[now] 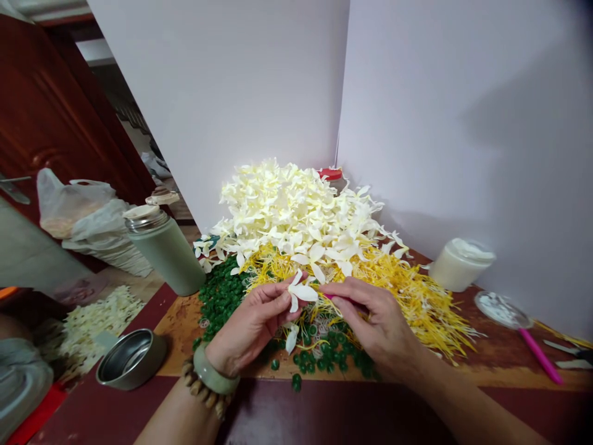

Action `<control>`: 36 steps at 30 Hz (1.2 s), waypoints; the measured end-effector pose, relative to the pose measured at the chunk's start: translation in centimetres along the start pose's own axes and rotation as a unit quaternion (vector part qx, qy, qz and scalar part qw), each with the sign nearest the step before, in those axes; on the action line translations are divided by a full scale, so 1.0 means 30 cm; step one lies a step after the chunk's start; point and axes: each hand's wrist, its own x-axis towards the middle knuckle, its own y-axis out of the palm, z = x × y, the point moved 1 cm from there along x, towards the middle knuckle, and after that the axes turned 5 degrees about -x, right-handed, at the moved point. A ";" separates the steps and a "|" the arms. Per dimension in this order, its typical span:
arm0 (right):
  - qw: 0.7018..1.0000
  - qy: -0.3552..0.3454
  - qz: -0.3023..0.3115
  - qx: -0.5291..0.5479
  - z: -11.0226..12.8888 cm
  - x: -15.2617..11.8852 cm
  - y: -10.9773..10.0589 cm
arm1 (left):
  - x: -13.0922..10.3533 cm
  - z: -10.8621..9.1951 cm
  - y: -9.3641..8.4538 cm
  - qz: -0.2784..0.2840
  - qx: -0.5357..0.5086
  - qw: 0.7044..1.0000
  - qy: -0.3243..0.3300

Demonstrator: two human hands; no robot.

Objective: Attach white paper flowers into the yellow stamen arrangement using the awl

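My left hand (252, 321) pinches a white petalled flower (302, 292) between thumb and fingers, above the loose pieces. Close beside it, my right hand (382, 321) is closed around a slim pink stick (330, 296), whose tip points toward the flower; most of the stick is hidden by the fingers. Behind both hands rises a large heap of white flowers (287, 210). Yellow thread-like stamens (417, 296) spread in front of it and to the right. Small green cup-shaped pieces (222, 290) lie at the left and below my hands. A single white petal (291, 340) hangs under the left hand.
On the left stand a green flask (167, 253) and a metal bowl (131, 360). To the right are a white jar (462, 264), a round dish (503, 309) with white paste and a pink handle (540, 355). Walls close off the back; plastic bags (92, 216) sit far left.
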 end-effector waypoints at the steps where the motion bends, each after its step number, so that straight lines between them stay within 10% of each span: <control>1: 1.000 -0.001 0.001 0.004 0.003 -0.001 0.002 | -0.002 0.004 0.003 0.002 -0.002 1.000 -0.010; 6: 1.000 -0.002 0.010 0.020 0.003 -0.005 0.019 | 0.003 0.027 0.014 0.003 0.005 1.000 -0.012; 12: 1.000 0.007 -0.012 -0.019 -0.013 -0.009 0.035 | 0.007 0.015 0.008 -0.122 0.038 0.985 0.119; 30: 0.961 -0.144 -0.029 -0.235 0.023 -0.050 0.085 | 0.007 0.072 0.046 -0.015 -0.013 1.000 0.013; 36: 0.994 -0.053 0.040 -0.088 -0.003 -0.027 0.057 | -0.010 0.018 0.027 -0.071 0.112 0.988 0.074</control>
